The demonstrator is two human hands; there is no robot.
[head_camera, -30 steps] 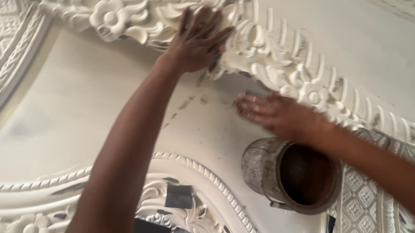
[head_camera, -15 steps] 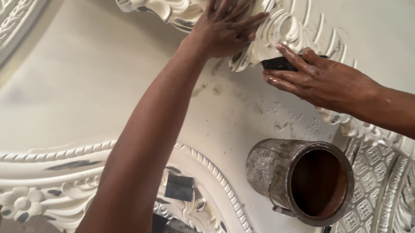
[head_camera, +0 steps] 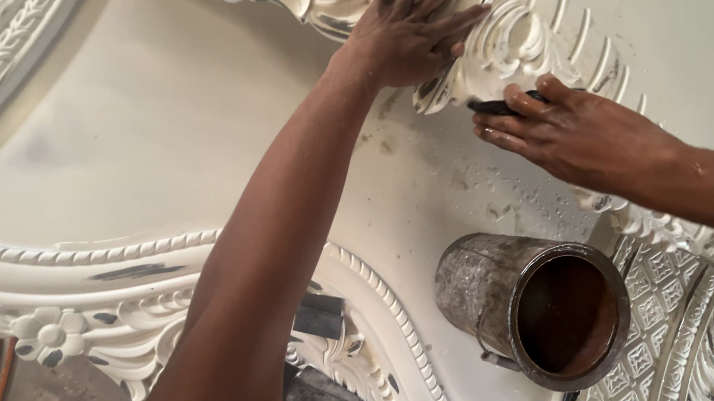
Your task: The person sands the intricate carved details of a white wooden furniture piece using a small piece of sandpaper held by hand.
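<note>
The left hand (head_camera: 408,31) lies flat on the white carved moulding (head_camera: 514,43) near the top of the panel, fingers spread and pressing down on the raised leaf work rather than gripping anything. Just beside it, the right hand (head_camera: 578,137) has its fingers curled round a small dark tool (head_camera: 493,107), whose tip meets the lower edge of the carving; it could be a scraper or a sanding block, but too little of it shows to tell. Pale crumbs and dust (head_camera: 510,191) lie scattered on the flat white panel (head_camera: 167,126) below the spot being worked. From where I stand, the chief worry is the tool slipping: it sits close to the left fingertips, so a hard push along the carving could run it into them or chip the thin ridges of the leaves. The old metal can (head_camera: 535,308) lies tipped on its side on the panel, just below the right wrist, its dark mouth open toward the lattice border (head_camera: 660,335); a nudge from the forearm could set it rolling, and anything left inside might stain the white surface. The left arm also stretches across the rope-edged trim (head_camera: 158,240) with dark blocks (head_camera: 318,316) beneath the elbow, so leaning in could press weight onto the delicate flower relief (head_camera: 49,333).
</note>
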